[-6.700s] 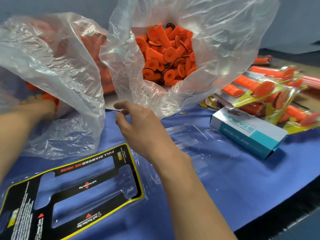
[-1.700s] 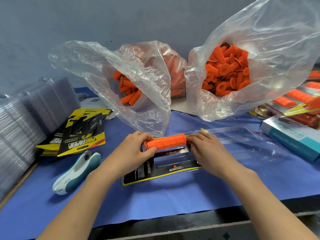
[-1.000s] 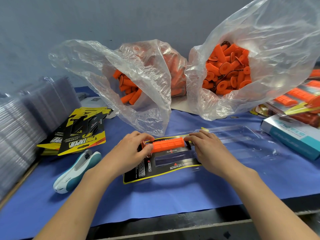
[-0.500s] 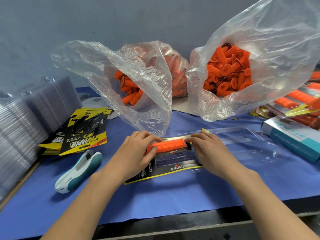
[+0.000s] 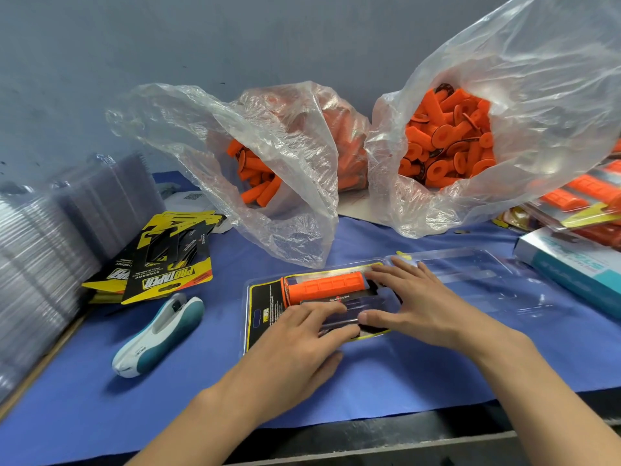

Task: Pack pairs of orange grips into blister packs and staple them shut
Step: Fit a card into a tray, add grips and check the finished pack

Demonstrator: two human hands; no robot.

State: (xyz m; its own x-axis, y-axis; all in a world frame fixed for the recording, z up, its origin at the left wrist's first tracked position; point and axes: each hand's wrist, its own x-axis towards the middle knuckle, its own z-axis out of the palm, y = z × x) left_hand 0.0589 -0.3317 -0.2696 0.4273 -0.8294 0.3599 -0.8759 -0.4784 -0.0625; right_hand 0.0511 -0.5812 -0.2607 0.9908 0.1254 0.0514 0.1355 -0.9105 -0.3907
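On blue cloth (image 5: 100, 398) | grey wall (image 5: 235, 38) behind | left hand (image 5: 295, 348), right hand (image 5: 416, 304) flat-fingered on blister pack (image 5: 265, 297)

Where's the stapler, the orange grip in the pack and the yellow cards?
stapler (image 5: 164, 331), head view, on its teal side.
orange grip (image 5: 326, 286), head view, on its ribbed middle.
yellow cards (image 5: 168, 276), head view, on the top card's printed name.

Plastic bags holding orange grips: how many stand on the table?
2. The left bag sits at the back centre, the right bag at the back right. Both are open.
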